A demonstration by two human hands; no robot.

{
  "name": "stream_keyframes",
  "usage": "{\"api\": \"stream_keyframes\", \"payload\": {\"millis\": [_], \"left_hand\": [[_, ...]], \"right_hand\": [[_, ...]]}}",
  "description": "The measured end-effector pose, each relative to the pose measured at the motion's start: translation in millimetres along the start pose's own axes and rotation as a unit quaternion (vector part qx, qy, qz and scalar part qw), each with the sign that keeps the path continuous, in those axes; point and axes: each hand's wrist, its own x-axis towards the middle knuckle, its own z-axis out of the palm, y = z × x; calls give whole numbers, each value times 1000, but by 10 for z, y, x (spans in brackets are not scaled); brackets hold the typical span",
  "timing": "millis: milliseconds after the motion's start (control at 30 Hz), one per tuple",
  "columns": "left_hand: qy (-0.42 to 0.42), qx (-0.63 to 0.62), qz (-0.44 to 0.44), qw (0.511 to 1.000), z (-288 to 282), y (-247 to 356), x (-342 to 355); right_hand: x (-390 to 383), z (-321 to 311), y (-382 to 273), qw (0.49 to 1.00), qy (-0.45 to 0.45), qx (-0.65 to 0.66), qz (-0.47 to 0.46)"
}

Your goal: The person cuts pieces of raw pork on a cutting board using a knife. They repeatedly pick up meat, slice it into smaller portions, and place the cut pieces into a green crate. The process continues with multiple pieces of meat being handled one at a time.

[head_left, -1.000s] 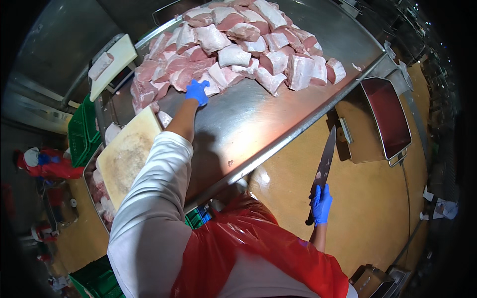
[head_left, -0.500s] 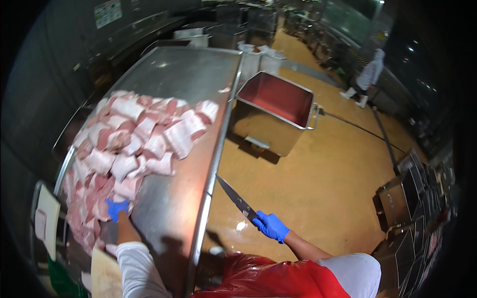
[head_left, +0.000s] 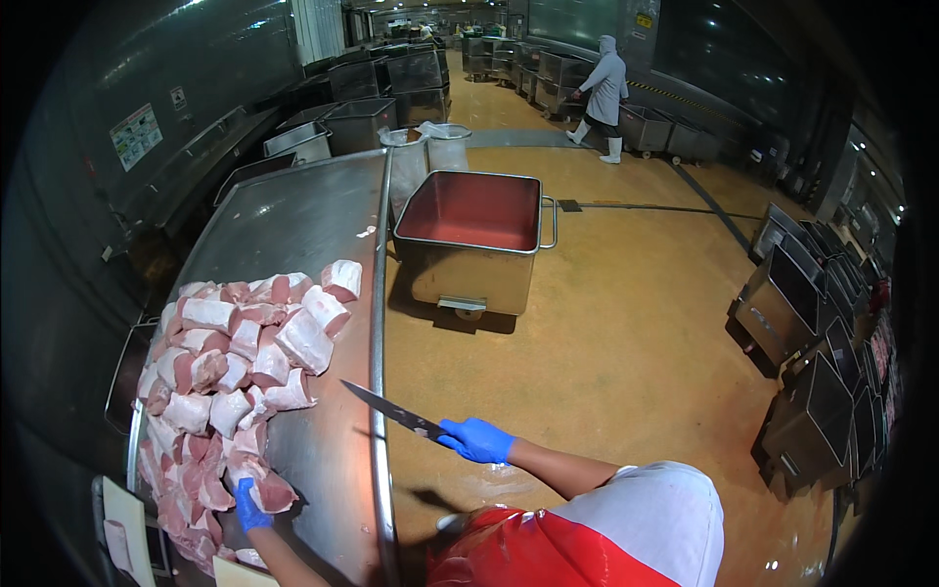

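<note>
My right hand (head_left: pixel 479 441), in a blue glove, is closed around the handle of a long knife (head_left: pixel 389 409). Its dark blade points up and left, across the steel table's edge. At the near end of the pile, my blue-gloved left hand (head_left: pixel 252 505) grips a piece of raw meat (head_left: pixel 271 486) with a pale fat side; the fingertips are partly hidden against it. Beyond that hand lies a heap of meat pieces (head_left: pixel 235 367), pink with white fat, on the left half of the steel table (head_left: pixel 293 210).
A steel tub cart (head_left: pixel 469 269) with a reddish inside stands right of the table. Lined bins (head_left: pixel 447 152) are behind it. More tub carts (head_left: pixel 792 391) line the right side. A person in white (head_left: pixel 603 88) is at the back. White boards (head_left: pixel 127 533) sit at the near left.
My left hand has taken hold of a meat piece at the pile's near edge. The knife has swung left over the table edge. My view has tilted up, and the far person has walked on.
</note>
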Motion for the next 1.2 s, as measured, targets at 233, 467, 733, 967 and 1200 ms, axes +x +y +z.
{"api": "stream_keyframes", "payload": {"millis": [233, 467, 733, 967, 1200], "left_hand": [[212, 350, 254, 876, -109, 1325, -1752], [403, 553, 26, 729, -164, 1431, -3974], [438, 542, 192, 691, 6, 173, -4870], [598, 471, 189, 621, 58, -72, -6233], [554, 457, 390, 576, 502, -84, -5643]], "right_hand": [[-253, 193, -170, 997, 24, 16, -65], [-490, 299, -200, 996, -76, 39, -15], [-2, 1006, -1201, 965, -163, 15, -206], [-621, 1511, -2106, 925, -251, 89, -271], [-940, 2212, -2916, 811, -267, 19, -521]]}}
